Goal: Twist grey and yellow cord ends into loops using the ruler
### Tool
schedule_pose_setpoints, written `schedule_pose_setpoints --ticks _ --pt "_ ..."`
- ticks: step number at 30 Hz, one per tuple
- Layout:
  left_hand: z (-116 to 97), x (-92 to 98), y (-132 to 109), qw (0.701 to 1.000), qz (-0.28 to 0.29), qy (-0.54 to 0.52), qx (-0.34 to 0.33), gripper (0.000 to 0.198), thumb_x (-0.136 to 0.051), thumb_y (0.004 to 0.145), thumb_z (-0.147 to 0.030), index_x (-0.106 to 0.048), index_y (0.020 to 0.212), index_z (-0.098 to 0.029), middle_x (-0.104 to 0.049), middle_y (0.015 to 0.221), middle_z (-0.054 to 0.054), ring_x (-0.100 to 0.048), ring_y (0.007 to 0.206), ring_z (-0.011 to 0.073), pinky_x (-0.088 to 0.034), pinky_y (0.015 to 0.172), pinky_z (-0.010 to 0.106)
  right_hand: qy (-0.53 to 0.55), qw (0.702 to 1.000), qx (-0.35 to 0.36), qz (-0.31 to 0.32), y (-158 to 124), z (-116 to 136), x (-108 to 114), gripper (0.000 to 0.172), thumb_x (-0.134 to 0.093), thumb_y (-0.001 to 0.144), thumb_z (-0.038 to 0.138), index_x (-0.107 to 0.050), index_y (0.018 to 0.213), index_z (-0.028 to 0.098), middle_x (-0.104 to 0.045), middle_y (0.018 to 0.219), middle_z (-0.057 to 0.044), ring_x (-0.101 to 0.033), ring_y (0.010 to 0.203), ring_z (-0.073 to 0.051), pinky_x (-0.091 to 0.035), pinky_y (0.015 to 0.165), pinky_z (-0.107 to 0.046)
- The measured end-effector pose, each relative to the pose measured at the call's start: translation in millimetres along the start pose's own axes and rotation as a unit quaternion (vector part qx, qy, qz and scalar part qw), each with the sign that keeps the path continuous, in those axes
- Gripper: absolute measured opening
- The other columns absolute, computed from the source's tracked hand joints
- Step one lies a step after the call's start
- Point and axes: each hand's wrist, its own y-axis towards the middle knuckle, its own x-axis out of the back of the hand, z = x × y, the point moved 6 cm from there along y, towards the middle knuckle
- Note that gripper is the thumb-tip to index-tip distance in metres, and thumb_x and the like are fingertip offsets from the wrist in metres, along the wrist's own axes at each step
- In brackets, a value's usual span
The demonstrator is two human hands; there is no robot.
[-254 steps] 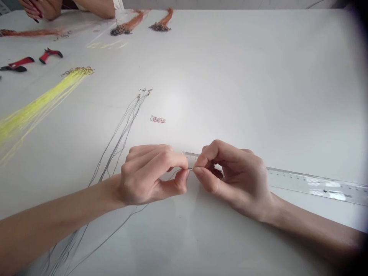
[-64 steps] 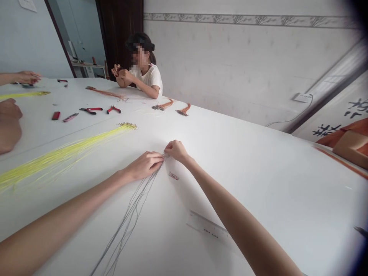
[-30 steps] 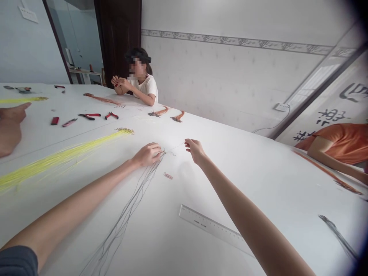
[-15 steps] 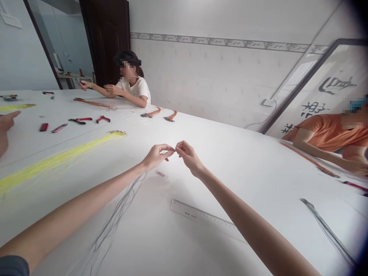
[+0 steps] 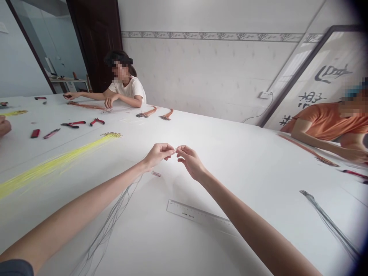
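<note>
Hands: left hand [image 5: 157,154], right hand [image 5: 190,163] pinch small piece [image 5: 175,149] | ruler [image 5: 198,215] near | table edge [image 5: 218,119] far

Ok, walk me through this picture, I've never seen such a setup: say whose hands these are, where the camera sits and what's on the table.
No machine: the camera sits on a person's head, looking forward and down, so the two arms are that person's own. The left hand and right hand meet fingertip to fingertip, pinching a tiny piece, too small to identify. On the white table lie grey cords, a clear ruler, yellow cords and red pliers. Other people sit around it.
</note>
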Motion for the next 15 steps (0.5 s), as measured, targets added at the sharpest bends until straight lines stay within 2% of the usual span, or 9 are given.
schedule_pose_setpoints --ticks 5,10,13,15 --pt "-3 0.0 7 0.999 -0.006 0.042 -0.011 0.017 -0.061 0.072 -0.031 -0.062 0.073 -0.015 -0.056 0.063 -0.001 -0.045 0.056 0.0085 -0.035 0.051 0.021 -0.02 0.999 -0.013 -0.038 0 1 8 0.021 -0.064 0.068 0.036 -0.059 0.07 0.016 -0.056 0.079 -0.003 -0.047 0.073 -0.013 -0.038 0.067 -0.027" --pt "-1 0.7 15 0.997 -0.008 0.073 -0.012 0.017 -0.062 0.074 -0.03 -0.063 0.075 -0.013 -0.056 0.062 -0.002 -0.047 0.056 0.0083 -0.035 0.051 0.021 -0.025 0.995 0.003 -0.094 5 5 12 0.014 -0.064 0.065 0.028 -0.059 0.063 0.016 -0.055 0.069 -0.001 -0.046 0.066 -0.012 -0.036 0.063 -0.027" --pt "6 10.5 22 0.995 -0.025 0.093 -0.008 0.014 -0.064 0.076 -0.026 -0.063 0.076 -0.012 -0.056 0.063 -0.002 -0.05 0.058 0.0086 -0.039 0.055 0.022 -0.002 0.99 0.021 -0.139 10 10 24 0.011 -0.063 0.063 0.024 -0.058 0.06 0.015 -0.054 0.068 0.0 -0.045 0.063 -0.011 -0.036 0.06 -0.026" --pt "14 21.9 29 0.994 -0.045 0.104 -0.004 0.014 -0.064 0.078 -0.025 -0.061 0.078 -0.011 -0.057 0.066 -0.002 -0.052 0.06 0.0092 -0.044 0.059 0.024 0.023 0.982 0.039 -0.183 11 17 40 0.009 -0.061 0.063 0.023 -0.058 0.06 0.015 -0.053 0.066 0.0 -0.045 0.061 -0.01 -0.036 0.057 -0.024"
